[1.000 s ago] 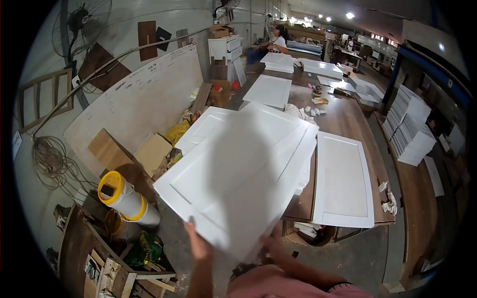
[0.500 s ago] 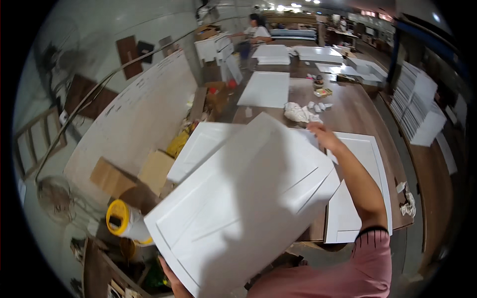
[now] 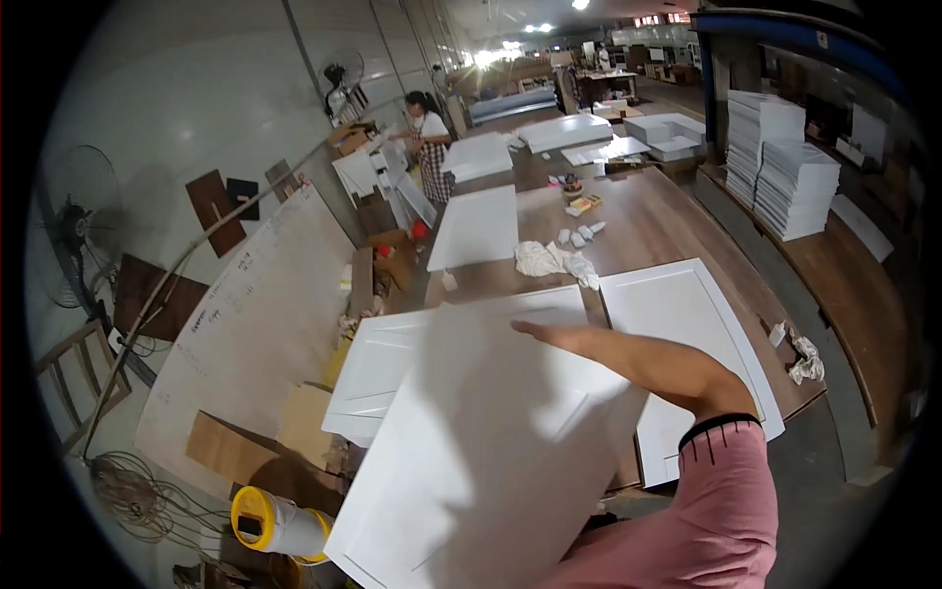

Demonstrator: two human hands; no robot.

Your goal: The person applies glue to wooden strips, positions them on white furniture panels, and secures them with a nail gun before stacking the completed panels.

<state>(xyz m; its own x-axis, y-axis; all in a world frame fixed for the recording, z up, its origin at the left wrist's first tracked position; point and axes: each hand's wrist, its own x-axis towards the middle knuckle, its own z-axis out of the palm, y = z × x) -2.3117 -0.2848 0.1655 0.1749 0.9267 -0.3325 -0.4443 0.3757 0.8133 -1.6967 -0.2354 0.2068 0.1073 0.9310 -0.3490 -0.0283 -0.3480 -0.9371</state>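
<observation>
Brn tbl (image 3: 648,221), R hand (image 3: 551,337) over wht panel (image 3: 471,471)

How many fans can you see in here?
2. The near fan is at the far left by the wall; the far fan is near the top, left of the other person. More may be hidden.

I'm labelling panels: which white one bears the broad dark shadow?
The nearest panel, with the right hand near its far edge. The left panel and right panel lack that broad shadow.
</observation>
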